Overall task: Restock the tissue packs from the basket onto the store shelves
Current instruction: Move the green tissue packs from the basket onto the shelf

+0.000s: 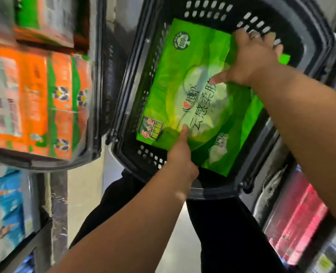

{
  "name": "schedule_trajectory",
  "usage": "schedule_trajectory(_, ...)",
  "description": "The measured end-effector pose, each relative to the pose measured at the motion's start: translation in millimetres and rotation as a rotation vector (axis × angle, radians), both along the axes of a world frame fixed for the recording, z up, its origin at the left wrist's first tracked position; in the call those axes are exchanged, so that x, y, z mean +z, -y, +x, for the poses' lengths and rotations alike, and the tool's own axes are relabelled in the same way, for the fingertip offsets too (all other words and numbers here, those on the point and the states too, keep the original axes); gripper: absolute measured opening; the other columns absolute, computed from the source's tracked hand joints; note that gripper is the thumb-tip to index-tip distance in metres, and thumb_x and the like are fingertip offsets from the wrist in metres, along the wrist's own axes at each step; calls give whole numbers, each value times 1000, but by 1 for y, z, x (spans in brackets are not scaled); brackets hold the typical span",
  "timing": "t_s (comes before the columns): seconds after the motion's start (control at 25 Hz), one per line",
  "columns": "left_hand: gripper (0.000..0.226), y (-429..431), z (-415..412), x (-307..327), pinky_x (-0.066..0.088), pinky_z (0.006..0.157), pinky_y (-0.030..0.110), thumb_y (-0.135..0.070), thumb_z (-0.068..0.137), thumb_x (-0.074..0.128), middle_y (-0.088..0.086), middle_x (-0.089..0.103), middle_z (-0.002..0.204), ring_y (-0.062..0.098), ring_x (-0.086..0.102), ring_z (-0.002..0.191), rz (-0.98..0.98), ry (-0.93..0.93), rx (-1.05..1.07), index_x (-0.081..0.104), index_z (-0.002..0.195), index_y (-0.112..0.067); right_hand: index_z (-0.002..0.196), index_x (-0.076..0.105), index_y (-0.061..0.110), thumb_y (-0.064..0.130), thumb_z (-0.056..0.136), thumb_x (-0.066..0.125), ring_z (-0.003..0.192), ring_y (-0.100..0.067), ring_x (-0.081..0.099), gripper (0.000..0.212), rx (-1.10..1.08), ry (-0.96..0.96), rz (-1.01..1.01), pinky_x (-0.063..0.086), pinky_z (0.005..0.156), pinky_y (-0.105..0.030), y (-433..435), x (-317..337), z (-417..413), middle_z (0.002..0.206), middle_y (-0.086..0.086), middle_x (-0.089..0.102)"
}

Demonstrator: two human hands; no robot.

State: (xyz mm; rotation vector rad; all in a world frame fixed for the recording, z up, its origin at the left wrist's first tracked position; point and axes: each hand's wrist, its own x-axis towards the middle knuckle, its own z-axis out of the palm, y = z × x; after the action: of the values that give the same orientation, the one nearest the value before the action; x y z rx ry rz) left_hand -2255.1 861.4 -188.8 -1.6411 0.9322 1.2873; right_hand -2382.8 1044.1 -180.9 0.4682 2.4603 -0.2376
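My left hand [180, 160] pinching the near edge of the green tissue pack [194, 99], thumb on top, my right hand [251, 60] gripping its far side, over the black basket [135, 107]

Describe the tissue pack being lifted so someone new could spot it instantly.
Find the black perforated basket in the middle of the aisle. Inside it, gripped by the left hand and right hand, is the green tissue pack. Unlike the orange packs shelved alongside, it is bright green with a "6+2" badge.
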Motion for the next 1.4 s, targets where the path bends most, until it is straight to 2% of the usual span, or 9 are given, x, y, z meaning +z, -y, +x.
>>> schedule_trajectory(0.12, 83, 10, 0, 44, 52, 84, 53, -70, 41, 82, 7, 71, 104, 36, 68, 92, -28, -45, -87, 63, 110, -27, 145, 26, 17, 69, 55, 78, 136, -44, 24, 116, -77, -31, 26, 23, 108, -59, 2, 66, 6, 146, -21, 35)
schedule_trajectory(0.28, 99, 37, -12, 102, 53, 79, 60, -65, 30, 87, 9, 71, 107, 38, 69, 91, -5, -170, -78, 65, 116, -21, 143, 26, 16, 74, 54, 75, 135, -44, 26, 117, -225, -64, 37, 24, 107, -58, 7, 151, 24, 145, -22, 34)
schedule_trajectory(0.36, 106, 56, -24, 139, 52, 80, 60, -67, 24, 87, 6, 69, 108, 38, 67, 94, -108, -193, -147, 60, 116, -21, 140, 30, 15, 73, 53, 76, 132, -43, 30, 114, -303, -103, 12, 27, 105, -55, 17, 190, 36, 142, -22, 39)
schedule_trajectory(0.6, 45, 139, -51, 268, 56, 86, 46, -33, 67, 86, -1, 71, 104, 24, 69, 96, -223, -671, -283, 61, 103, -24, 132, 41, 20, 60, 51, 84, 123, -39, 39, 100, -486, -356, -155, 37, 102, -51, 76, 299, 71, 131, -18, 46)
schedule_trajectory(0.68, 47, 177, -58, 300, 55, 89, 43, -34, 67, 85, -4, 71, 104, 20, 69, 96, -257, -828, -357, 59, 105, -25, 132, 44, 18, 51, 54, 88, 123, -36, 43, 96, -504, -433, -246, 38, 101, -44, 97, 329, 76, 130, -18, 50)
schedule_trajectory(0.88, 87, 252, -59, 383, 54, 90, 42, -63, 48, 83, -5, 68, 114, 16, 67, 101, -413, -990, -407, 55, 123, -30, 133, 43, 20, 44, 55, 89, 122, -33, 42, 95, -419, -525, -392, 37, 98, -40, 155, 393, 85, 129, -14, 50)
schedule_trajectory(1.12, 88, 304, -20, 453, 53, 89, 47, -74, 44, 82, -2, 64, 120, 21, 65, 105, -577, -1067, -263, 55, 120, -39, 137, 37, 14, 31, 61, 89, 114, -18, 47, 94, -208, -642, -652, 34, 90, -20, 205, 459, 80, 128, -8, 45)
schedule_trajectory(1.28, 79, 332, 24, 509, 53, 90, 40, -56, 53, 83, -5, 64, 120, 17, 63, 107, -713, -1167, -127, 52, 123, -34, 140, 36, 13, 31, 61, 89, 113, -12, 40, 97, -33, -721, -724, 31, 94, -16, 245, 506, 78, 131, -6, 40)
schedule_trajectory(1.4, 74, 363, 61, 546, 53, 84, 34, -41, 64, 85, -5, 63, 120, 16, 63, 107, -835, -1188, -35, 48, 128, -30, 142, 35, 9, 28, 60, 90, 123, -18, 41, 100, 108, -779, -818, 34, 104, -26, 286, 537, 84, 136, -8, 41)
